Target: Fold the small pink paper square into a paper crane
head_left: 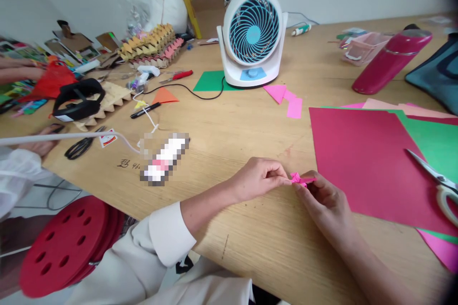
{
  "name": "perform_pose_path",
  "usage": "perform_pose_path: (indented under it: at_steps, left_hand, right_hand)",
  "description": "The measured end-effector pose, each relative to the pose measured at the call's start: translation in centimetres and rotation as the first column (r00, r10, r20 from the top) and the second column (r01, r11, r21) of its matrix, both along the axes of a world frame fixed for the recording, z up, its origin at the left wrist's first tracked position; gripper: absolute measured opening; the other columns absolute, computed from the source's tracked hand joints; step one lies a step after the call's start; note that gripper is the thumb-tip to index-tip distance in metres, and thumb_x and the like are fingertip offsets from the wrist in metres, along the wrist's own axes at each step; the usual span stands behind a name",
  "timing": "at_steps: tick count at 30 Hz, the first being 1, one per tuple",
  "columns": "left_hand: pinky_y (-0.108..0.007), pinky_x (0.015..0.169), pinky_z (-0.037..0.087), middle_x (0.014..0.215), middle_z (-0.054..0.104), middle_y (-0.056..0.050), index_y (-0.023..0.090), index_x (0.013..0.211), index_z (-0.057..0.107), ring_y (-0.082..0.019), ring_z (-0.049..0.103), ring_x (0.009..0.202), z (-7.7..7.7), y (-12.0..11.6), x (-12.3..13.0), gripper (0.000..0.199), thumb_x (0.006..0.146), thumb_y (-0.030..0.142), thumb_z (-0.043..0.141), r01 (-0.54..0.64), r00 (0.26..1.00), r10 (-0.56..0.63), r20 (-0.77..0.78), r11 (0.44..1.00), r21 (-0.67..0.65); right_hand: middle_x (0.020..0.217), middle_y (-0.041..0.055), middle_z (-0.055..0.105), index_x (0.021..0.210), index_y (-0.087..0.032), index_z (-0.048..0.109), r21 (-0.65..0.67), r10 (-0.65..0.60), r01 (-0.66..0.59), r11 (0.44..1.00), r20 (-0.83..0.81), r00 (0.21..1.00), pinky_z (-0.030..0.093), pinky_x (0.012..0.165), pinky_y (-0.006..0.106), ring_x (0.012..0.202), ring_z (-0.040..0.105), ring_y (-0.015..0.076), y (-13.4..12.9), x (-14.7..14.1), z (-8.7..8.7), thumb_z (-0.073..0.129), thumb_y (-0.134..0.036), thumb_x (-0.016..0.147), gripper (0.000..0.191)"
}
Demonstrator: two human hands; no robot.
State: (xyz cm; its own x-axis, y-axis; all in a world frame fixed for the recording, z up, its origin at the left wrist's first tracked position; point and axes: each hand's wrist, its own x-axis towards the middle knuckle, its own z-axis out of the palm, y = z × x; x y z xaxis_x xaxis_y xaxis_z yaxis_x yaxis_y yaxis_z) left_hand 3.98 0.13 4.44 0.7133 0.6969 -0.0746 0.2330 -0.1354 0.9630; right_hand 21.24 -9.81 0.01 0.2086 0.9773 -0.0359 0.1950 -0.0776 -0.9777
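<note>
A small folded piece of pink paper (pixel 297 179) is held between my two hands, above the wooden table near its front edge. My left hand (pixel 263 178) pinches its left end with closed fingers. On the other side, my right hand (pixel 324 200) grips the right end between thumb and fingers. Just right of my right hand lies a large dark red sheet (pixel 361 162), over green sheets (pixel 436 147). Scissors (pixel 442 181) rest on these sheets at the right edge. Pink paper scraps (pixel 294 107) lie in front of the fan.
A white fan (pixel 253 33) stands at the back. A pink bottle (pixel 391 62) and a pink basket (pixel 365 48) are at the right. A blurred-out phone (pixel 164 159), a black marker (pixel 145 110) and a cable lie left. Another person's hand (pixel 41 140) rests at the left edge.
</note>
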Motion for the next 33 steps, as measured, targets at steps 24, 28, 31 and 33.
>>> perform_pose_path:
  at_steps: [24, 28, 31, 33]
  left_hand:
    - [-0.021, 0.056, 0.032, 0.071, 0.052, 0.002, 0.014, 0.081, 0.06, -0.007, 0.041, 0.061, 0.2, -0.2, -0.4, 0.042, 0.084, 0.055, 0.067, 0.008, 0.99, -0.022, 0.138, 0.995, 0.099]
    - [-0.021, 0.056, 0.034, 0.076, 0.055, 0.0, 0.014, 0.073, 0.059, -0.007, 0.043, 0.063, -0.3, -0.7, 0.2, 0.039, 0.081, 0.05, 0.072, -0.087, 0.983, 0.059, 0.175, 0.983, 0.16]
    - [-0.022, 0.055, 0.031, 0.069, 0.053, 0.001, 0.014, 0.068, 0.056, -0.007, 0.042, 0.061, -1.0, -0.6, 0.2, 0.042, 0.08, 0.05, 0.074, -0.067, 0.983, 0.056, 0.177, 0.996, 0.062]
    - [-0.022, 0.053, 0.028, 0.064, 0.049, 0.004, 0.014, 0.068, 0.054, -0.006, 0.038, 0.058, -1.2, -0.5, 0.2, 0.044, 0.078, 0.052, 0.075, -0.031, 0.983, 0.042, 0.181, 0.998, -0.063]
  right_hand:
    - [0.075, -0.0007, 0.058, 0.083, -0.024, 0.07, 0.032, -0.046, 0.063, 0.998, -0.388, 0.921, 0.043, 0.063, 0.024, 0.068, 0.051, 0.0121, -0.2, -0.8, 0.4, 0.075, -0.038, 0.084, 0.014]
    - [0.073, -0.001, 0.057, 0.083, -0.024, 0.069, 0.072, -0.012, 0.036, 0.997, -0.317, 0.948, 0.044, 0.062, 0.024, 0.066, 0.051, 0.0119, -0.1, -1.1, 0.6, 0.072, -0.036, 0.086, 0.012]
    - [0.075, -0.0007, 0.058, 0.083, -0.025, 0.069, 0.096, 0.0, 0.03, 0.995, -0.301, 0.954, 0.044, 0.063, 0.024, 0.068, 0.052, 0.0122, -0.2, -1.2, 0.7, 0.072, -0.035, 0.087, 0.012]
    - [0.076, -0.0004, 0.058, 0.083, -0.025, 0.069, 0.118, 0.014, 0.023, 0.993, -0.297, 0.955, 0.045, 0.066, 0.024, 0.071, 0.053, 0.0126, -0.2, -1.2, 0.7, 0.071, -0.035, 0.088, 0.011]
